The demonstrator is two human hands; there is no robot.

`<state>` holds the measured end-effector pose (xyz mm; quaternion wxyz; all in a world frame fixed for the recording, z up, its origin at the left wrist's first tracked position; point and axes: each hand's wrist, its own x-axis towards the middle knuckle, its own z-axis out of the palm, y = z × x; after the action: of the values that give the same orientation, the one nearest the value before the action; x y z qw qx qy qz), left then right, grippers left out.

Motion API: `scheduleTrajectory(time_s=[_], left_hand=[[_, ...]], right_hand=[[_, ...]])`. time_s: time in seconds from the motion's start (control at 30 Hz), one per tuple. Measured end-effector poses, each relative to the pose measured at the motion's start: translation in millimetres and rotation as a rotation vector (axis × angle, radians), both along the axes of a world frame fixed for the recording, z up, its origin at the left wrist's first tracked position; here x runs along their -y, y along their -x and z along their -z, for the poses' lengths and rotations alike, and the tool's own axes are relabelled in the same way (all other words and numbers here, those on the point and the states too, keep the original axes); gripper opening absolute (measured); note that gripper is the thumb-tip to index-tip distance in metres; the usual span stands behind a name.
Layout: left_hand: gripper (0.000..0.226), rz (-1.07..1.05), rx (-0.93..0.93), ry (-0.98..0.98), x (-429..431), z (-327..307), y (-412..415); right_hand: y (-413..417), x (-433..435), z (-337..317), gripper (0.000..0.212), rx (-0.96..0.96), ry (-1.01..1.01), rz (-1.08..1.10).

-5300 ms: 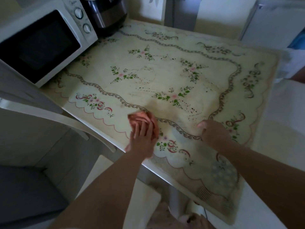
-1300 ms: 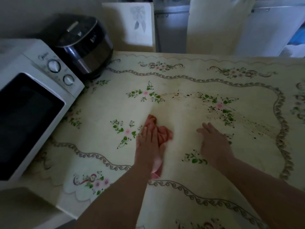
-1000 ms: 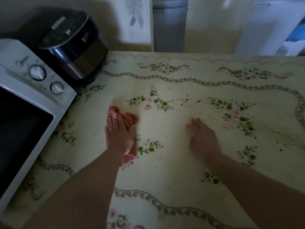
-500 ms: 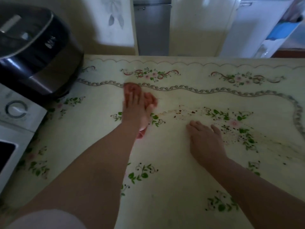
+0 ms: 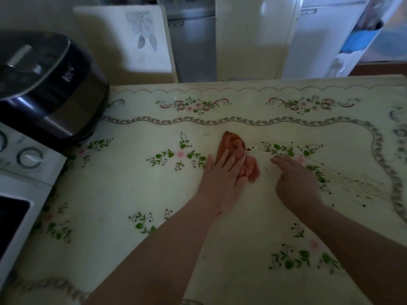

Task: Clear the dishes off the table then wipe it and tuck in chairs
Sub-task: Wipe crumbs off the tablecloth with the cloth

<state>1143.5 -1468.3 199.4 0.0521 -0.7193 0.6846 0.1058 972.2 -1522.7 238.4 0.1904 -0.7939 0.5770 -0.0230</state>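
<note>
A table (image 5: pixel 220 216) under a cream floral cloth fills the view. My left hand (image 5: pixel 222 175) presses flat on a crumpled pink rag (image 5: pixel 233 146) near the table's middle; the rag sticks out past the fingertips and to the right of the hand. My right hand (image 5: pixel 295 181) lies flat on the cloth just right of the rag, fingers apart, holding nothing. Dark crumbs and specks (image 5: pixel 352 183) are strewn to the right of both hands. No dishes are on the table.
A black rice cooker (image 5: pixel 44 84) stands at the far left corner, and a white microwave (image 5: pixel 19 183) in front of it along the left edge. A white chair back (image 5: pixel 132 40) stands behind the table's far edge, with cabinets (image 5: pixel 248 36) beyond.
My left hand has slid the rag to the right and a little towards me, up to the crumbs' left end. My right hand has stayed flat on the cloth.
</note>
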Motion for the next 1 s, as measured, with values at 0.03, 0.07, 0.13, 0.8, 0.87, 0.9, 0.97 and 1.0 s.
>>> scheduleTrajectory(time_s=[0.03,0.07,0.13,0.8,0.87,0.9,0.97,1.0], left_hand=[[0.061,0.005,0.014,0.0,-5,0,-4],[0.061,-0.006,0.024,-0.001,-11,-1,-10],[0.061,-0.058,0.032,0.007,-16,-4,-25],[0.065,-0.497,0.084,0.131,154,20,-176],[0.067,-0.264,0.066,0.163,173,22,-151],[0.066,-0.193,0.016,0.169,178,19,-131],[0.061,-0.103,-0.056,0.167,181,12,-91],[0.061,-0.074,-0.067,0.161,179,12,-78]], right_hand=[[-2,1,0,0.06,-0.002,-0.012,0.008],[-4,3,0,0.061,-0.012,-0.018,0.002],[-7,10,-1,0.06,-0.061,-0.024,-0.022],[-17,63,18,0.055,-0.382,0.034,-0.169],[-15,63,19,0.055,-0.369,0.023,-0.164],[-14,64,19,0.055,-0.363,0.019,-0.165],[-11,68,15,0.055,-0.332,0.0,-0.174],[-10,71,13,0.054,-0.31,-0.012,-0.181]])
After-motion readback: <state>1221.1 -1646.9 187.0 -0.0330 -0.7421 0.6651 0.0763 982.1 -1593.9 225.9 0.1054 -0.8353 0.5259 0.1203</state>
